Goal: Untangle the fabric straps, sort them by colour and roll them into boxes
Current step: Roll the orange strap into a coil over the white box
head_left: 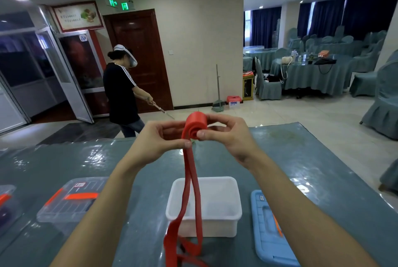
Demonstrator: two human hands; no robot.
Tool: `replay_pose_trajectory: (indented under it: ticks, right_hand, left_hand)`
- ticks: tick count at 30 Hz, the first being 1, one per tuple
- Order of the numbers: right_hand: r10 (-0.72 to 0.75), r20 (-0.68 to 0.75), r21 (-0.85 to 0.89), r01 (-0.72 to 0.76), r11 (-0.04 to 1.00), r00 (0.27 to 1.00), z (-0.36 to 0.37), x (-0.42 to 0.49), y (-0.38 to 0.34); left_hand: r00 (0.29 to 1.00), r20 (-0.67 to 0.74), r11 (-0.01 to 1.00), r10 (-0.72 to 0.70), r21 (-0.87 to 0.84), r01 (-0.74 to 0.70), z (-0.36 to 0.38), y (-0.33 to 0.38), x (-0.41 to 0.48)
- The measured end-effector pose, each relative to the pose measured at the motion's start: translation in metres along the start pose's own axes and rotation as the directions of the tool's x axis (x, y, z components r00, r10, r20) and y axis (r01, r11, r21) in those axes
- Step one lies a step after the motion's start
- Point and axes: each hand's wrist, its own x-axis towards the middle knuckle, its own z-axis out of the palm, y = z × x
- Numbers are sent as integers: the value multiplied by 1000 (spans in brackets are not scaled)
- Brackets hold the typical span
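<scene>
Head view: left hand (158, 138) and right hand (229, 135) pinch a red strap (196, 123) over a glossy banquet-room table (301, 159).

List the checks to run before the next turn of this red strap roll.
1. Grip: left hand and right hand both pinch the roll: ok.
2. Coils: lined up edge to edge: ok.
3. Tangles: hanging tail bunched near the table edge: not ok.
4. Container: white box open below the roll: ok.
5. Length left: cannot tell, it leaves the frame.
</scene>
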Motion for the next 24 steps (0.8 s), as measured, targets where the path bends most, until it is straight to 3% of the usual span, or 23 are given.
replay_pose_trajectory:
  ticks: [4, 7, 10, 13, 15, 17, 19, 20, 21, 24]
  right_hand:
    - [22, 74, 246, -40, 968, 997, 17, 10, -10]
    - [59, 64, 268, -74, 961, 996, 24, 8, -5]
    - [92, 81, 71, -98, 993, 992, 17, 2, -1]
    - [130, 152, -346, -71, 936, 980, 8, -2, -7]
    - [111, 169, -564, 4, 826, 979, 8, -1, -12]
    - [117, 247, -699, 93, 709, 962, 13, 1, -18]
    - [170, 316, -785, 157, 600, 933, 20, 0, -21]
    - [180, 325, -799, 168, 577, 928, 21, -1, -21]
    - [175, 321, -795, 164, 584, 931, 22, -2, -20]
    - [84, 300, -741, 177, 648, 950, 18, -5, -21]
  left_hand:
    - [994, -74, 997, 80, -10, -81, -7, 22, 11]
    - [994, -78, 995, 78, 76, -72, -12, 29, 11]
    - [999, -30, 991, 18, 134, -14, -17, 23, 7]
    - [999, 49, 931, -5, 365, -13, -22, 17, 3]
    - [992, 129, 804, -7, 590, -71, -18, 20, 4]
    - [973, 225, 615, -52, 775, -146, -7, 30, 8]
    - [948, 286, 415, -140, 886, -206, 4, 44, 14]
    - [939, 301, 362, -166, 904, -225, 6, 49, 17]
    - [934, 313, 364, -172, 901, -235, 5, 54, 19]
    - [940, 310, 491, -143, 847, -204, -1, 64, 22]
